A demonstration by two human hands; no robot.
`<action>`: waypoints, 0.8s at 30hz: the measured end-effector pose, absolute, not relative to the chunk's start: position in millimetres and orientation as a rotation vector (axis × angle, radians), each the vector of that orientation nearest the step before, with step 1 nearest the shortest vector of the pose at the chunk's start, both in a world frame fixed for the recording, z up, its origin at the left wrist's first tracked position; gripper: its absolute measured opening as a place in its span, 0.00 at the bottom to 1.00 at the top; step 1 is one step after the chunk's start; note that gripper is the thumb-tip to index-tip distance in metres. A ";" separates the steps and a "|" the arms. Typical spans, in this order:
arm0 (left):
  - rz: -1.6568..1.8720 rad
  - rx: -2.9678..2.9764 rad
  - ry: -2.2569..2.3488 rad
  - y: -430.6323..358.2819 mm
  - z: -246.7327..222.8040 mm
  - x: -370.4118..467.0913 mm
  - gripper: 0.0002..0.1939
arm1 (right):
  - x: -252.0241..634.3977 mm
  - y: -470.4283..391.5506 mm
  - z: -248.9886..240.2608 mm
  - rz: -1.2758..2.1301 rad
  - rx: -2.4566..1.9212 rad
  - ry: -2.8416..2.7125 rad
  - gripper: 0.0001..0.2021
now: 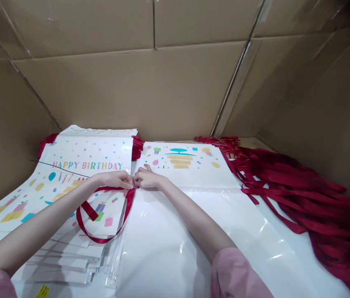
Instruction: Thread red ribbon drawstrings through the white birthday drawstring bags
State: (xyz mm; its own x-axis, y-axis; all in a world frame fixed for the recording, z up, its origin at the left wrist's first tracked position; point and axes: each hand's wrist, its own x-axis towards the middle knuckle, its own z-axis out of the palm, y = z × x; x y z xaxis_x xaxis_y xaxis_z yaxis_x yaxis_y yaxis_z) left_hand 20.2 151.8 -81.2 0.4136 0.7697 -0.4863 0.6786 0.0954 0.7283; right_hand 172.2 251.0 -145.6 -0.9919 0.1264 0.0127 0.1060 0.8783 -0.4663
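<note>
My left hand [121, 180] is closed in a pinch on a red ribbon [127, 213]. The ribbon hangs in a loop below it, with a loose end lying over the printed sheets. Right beside it, fingertips almost touching, my right hand [147, 178] pinches at the same ribbon, at the near edge of the printed design; its fingertips partly hide the exact grip. Under my right hand lies a white, glossy printed bag or sheet [181, 161] with a cake and gifts on it. Left of it is a white "HAPPY BIRTHDAY" printed stack [89, 151], beneath my left forearm.
A large heap of red ribbons [305, 186] spreads over the right side. More red ribbon [48, 142] sticks out behind the left stack. Tall cardboard walls [125, 91] enclose the back and sides. A yellow label [42, 291] is at the front left.
</note>
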 end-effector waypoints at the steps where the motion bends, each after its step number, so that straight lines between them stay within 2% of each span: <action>1: 0.105 1.632 1.302 152.9 -81.4 21.1 0.17 | 172.5 251.7 -145.6 0.711 -0.197 -2.993 0.08; 6: 0.098 1.652 1.339 157.8 -86.6 20.6 0.18 | 173.3 256.0 -149.1 0.588 -0.222 -2.975 0.10; 14: 0.105 1.671 1.392 163.8 -100.3 19.2 0.16 | 169.3 260.1 -158.3 0.744 -0.231 -2.967 0.10; 24: 0.090 1.778 1.516 166.7 -105.6 22.3 0.18 | 164.5 262.6 -166.3 0.783 -0.234 -2.975 0.11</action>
State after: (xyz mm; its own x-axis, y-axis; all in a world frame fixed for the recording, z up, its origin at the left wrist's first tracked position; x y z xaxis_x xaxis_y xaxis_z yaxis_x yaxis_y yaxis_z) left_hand 22.3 166.7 -105.6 0.2856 0.8628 -0.4171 0.8077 0.0175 0.5894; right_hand 164.5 262.6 -166.3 -0.9869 0.1606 0.0158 0.1320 0.8599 -0.4931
